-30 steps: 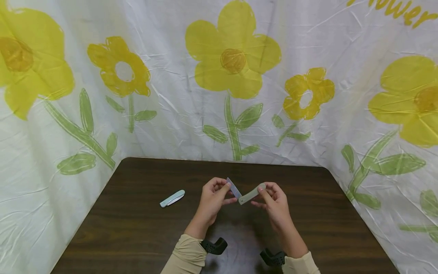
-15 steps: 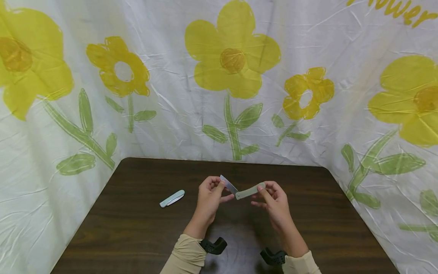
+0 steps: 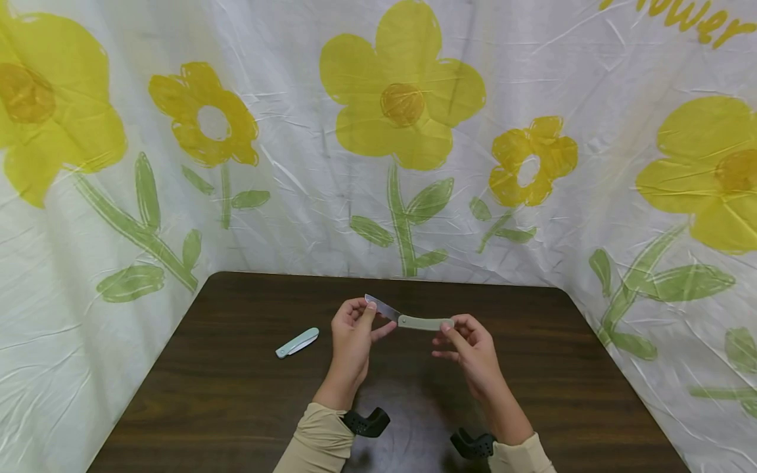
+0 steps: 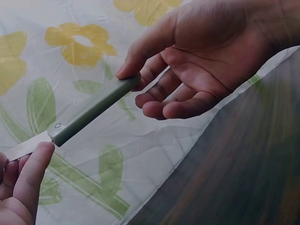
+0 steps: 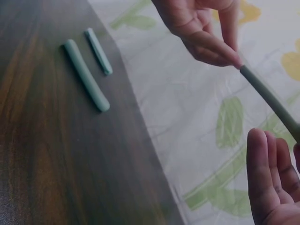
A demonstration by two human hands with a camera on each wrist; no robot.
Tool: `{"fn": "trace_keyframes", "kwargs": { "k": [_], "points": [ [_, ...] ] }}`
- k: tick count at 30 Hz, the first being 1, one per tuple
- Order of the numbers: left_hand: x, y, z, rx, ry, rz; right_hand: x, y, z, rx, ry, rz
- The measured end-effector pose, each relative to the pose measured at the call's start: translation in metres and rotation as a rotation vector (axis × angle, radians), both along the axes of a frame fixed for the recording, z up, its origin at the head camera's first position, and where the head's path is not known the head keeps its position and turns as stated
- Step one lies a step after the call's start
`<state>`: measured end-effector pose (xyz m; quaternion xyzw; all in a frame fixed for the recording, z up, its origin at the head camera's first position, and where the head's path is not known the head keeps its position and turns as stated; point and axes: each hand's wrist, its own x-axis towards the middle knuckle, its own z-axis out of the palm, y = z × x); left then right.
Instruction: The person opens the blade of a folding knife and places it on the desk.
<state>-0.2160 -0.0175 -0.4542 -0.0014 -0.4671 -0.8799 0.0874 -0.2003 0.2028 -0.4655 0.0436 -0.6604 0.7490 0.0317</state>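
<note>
A folding knife with a pale green handle (image 3: 422, 322) is held up over the table between both hands. Its silver blade (image 3: 384, 307) stands swung out, at a wide angle to the handle. The left hand (image 3: 353, 335) pinches the blade between thumb and fingers, one finger reaching to the pivot end of the handle (image 4: 93, 111). With thumb and index finger, the right hand (image 3: 473, 345) grips the handle's far end, its other fingers loose below. Left of the hands lies a second, folded knife (image 3: 298, 343), light teal, on the table.
The dark wood table (image 3: 236, 394) ends at a white cloth backdrop (image 3: 296, 217) painted with yellow flowers. Each wrist carries a black mount (image 3: 367, 422). Two teal lengths (image 5: 86, 75) lie side by side on the table in the right wrist view.
The blade and handle have opened to a wider angle, nearer a straight line. The left hand has moved left and slightly away with the blade; the right hand stays almost in place.
</note>
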Motion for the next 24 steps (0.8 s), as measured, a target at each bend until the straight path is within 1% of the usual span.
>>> {"fn": "trace_keyframes", "kwargs": {
  "k": [5, 9, 14, 18, 21, 24],
  "points": [
    [-0.0003, 0.0004, 0.0004, 0.03, 0.009, 0.025, 0.0018, -0.0008, 0.0002, 0.028, 0.003, 0.031],
    [-0.0004, 0.0005, 0.0007, 0.033, 0.007, 0.049, 0.0028, -0.0009, -0.0003, 0.045, -0.002, 0.054],
    [-0.0008, 0.0004, 0.0013, 0.037, -0.012, 0.063, 0.0042, -0.001, -0.0001, 0.064, -0.008, 0.077],
    [-0.0008, -0.0006, 0.0019, 0.027, -0.03, 0.078, 0.0052, -0.0005, 0.0004, 0.091, -0.011, 0.082],
    [-0.0005, -0.001, 0.0031, 0.018, -0.029, 0.098, 0.0057, 0.0009, 0.0009, 0.111, -0.009, 0.084],
    [0.0005, -0.001, 0.0046, 0.012, -0.024, 0.105, 0.0062, 0.003, 0.0028, 0.124, -0.002, 0.066]
  ]
}}
